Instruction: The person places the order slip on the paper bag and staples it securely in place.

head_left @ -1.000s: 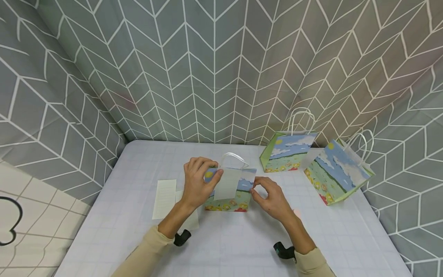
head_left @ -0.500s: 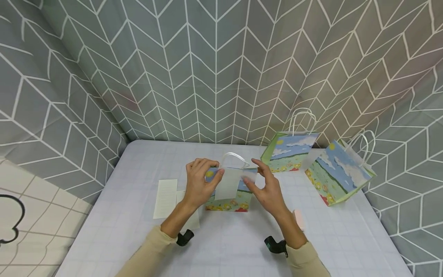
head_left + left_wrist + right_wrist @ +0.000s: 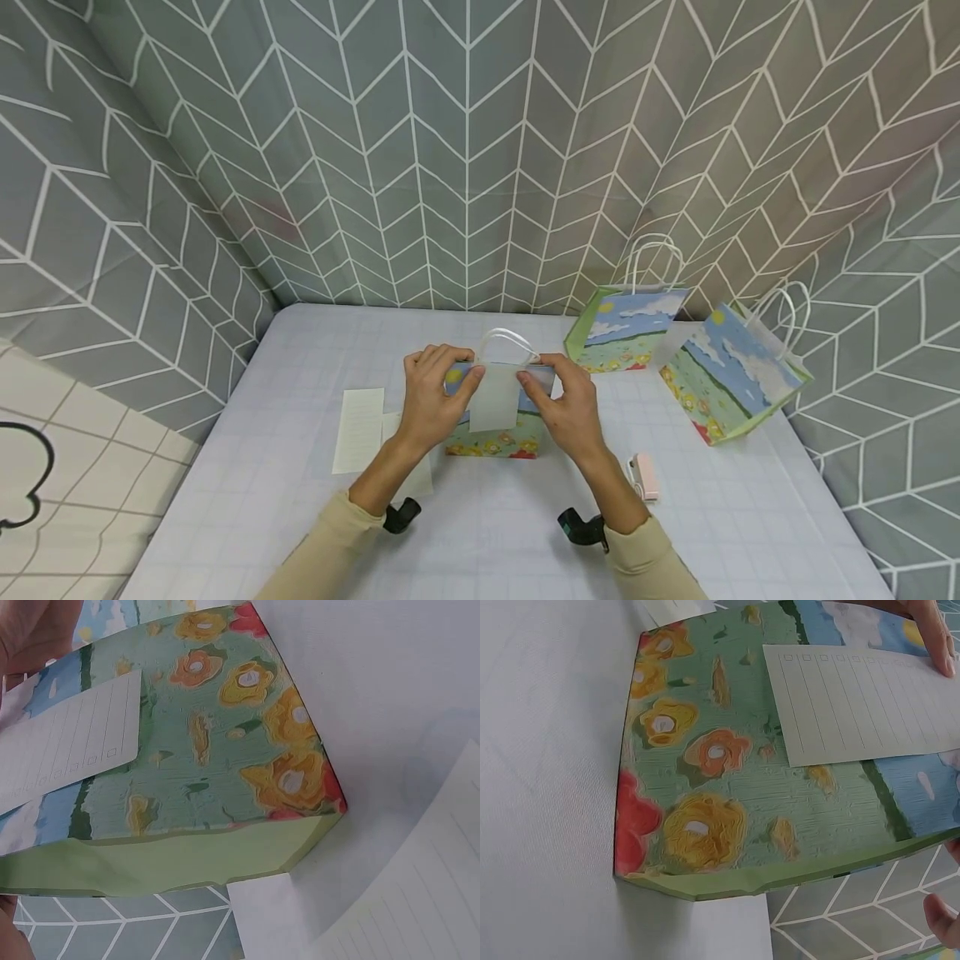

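In the head view a small paper bag (image 3: 491, 448) stands on the table, printed with sky, grass and flowers, its white handles (image 3: 510, 336) up. A lined sheet (image 3: 492, 404) with a row of small boxes lies against its front, top end at the bag's rim. My left hand (image 3: 437, 390) pinches the rim and the sheet's upper left corner, thumb in front, fingers behind. My right hand (image 3: 573, 410) pinches the rim at the sheet's upper right corner the same way. In the left wrist view the sheet (image 3: 75, 739) hangs flat over the print; the bag's side (image 3: 172, 866) is plain green.
Two more lined sheets, one upper (image 3: 358, 431) and one lower (image 3: 417, 483), lie left of the bag. Two matching bags stand at the back right, one upright (image 3: 633, 327) and one turned askew (image 3: 735, 371). A small pink and white object (image 3: 645, 477) lies beside my right forearm.
My right hand has moved from the bag's right side up to its rim and inward to the sheet's corner. The sheet has shifted slightly right. My left hand keeps its hold.
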### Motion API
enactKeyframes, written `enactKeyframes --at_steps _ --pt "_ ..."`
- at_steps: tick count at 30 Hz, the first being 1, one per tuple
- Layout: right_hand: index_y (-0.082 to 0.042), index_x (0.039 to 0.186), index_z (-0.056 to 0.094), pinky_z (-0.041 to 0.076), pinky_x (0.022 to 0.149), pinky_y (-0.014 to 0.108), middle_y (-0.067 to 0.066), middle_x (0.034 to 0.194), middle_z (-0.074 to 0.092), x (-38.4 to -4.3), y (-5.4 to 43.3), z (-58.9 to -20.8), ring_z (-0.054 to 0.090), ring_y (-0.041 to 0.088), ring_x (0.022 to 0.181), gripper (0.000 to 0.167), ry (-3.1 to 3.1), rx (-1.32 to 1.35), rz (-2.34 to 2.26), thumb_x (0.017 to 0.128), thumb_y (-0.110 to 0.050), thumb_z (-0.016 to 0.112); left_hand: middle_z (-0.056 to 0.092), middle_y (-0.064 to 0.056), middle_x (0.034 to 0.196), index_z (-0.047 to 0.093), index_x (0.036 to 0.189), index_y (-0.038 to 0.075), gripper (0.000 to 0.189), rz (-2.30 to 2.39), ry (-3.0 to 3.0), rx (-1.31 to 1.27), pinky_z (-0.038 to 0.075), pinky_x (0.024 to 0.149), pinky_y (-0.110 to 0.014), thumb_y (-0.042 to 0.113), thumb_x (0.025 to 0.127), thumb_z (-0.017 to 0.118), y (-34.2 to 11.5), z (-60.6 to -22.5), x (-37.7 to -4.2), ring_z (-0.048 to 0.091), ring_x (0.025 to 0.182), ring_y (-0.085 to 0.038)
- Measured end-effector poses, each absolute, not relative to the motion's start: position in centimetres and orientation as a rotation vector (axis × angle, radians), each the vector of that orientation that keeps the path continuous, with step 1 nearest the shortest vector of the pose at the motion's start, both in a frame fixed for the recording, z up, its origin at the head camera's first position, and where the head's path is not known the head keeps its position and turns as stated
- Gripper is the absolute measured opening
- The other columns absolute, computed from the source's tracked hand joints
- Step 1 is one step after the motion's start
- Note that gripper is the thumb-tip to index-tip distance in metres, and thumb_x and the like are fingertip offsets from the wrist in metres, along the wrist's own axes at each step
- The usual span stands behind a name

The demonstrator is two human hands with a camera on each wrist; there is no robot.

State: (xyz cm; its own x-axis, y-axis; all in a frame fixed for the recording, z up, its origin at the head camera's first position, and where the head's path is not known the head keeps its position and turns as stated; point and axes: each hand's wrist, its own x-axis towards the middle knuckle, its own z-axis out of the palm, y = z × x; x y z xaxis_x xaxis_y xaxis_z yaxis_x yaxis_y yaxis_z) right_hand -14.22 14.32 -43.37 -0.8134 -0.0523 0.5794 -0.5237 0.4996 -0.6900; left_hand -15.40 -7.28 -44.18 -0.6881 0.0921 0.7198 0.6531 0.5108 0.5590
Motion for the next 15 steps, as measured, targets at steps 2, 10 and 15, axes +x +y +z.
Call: enactKeyframes --at_steps 2,10,15 --pt "-0.012 0.106 0.070 0.040 0.091 0.048 0.005 0.104 0.073 -14.21 14.30 -43.39 0.065 0.025 0.096 0.023 -2.259 0.464 1.278 0.087 -0.020 0.080 0.071 0.000 0.099 0.070 0.103 0.013 0.015 -1.153 -2.120 -0.605 0.030 0.093 -0.050 0.023 0.093 0.073 -7.27 -44.19 -15.40 0.061 0.096 -0.020" --pt "-0.012 0.106 0.070 0.039 0.091 0.047 0.005 0.105 0.073 -14.22 14.25 -43.49 0.066 0.025 0.097 0.023 -2.267 0.453 1.283 0.087 -0.020 0.080 0.071 -0.002 0.100 0.071 0.103 0.012 0.015 -1.142 -2.120 -0.607 0.030 0.092 -0.051 0.022 0.092 0.074 -7.36 -44.28 -15.47 0.061 0.096 -0.021" --pt "-0.012 0.106 0.070 0.039 0.092 0.048 0.005 0.104 0.073 -14.22 14.25 -43.53 0.065 0.026 0.097 0.023 -2.262 0.451 1.289 0.087 -0.020 0.080 0.072 -0.001 0.100 0.071 0.103 0.012 0.015 -1.151 -2.123 -0.603 0.030 0.091 -0.049 0.023 0.092 0.074 -7.40 -44.25 -15.45 0.061 0.096 -0.020"
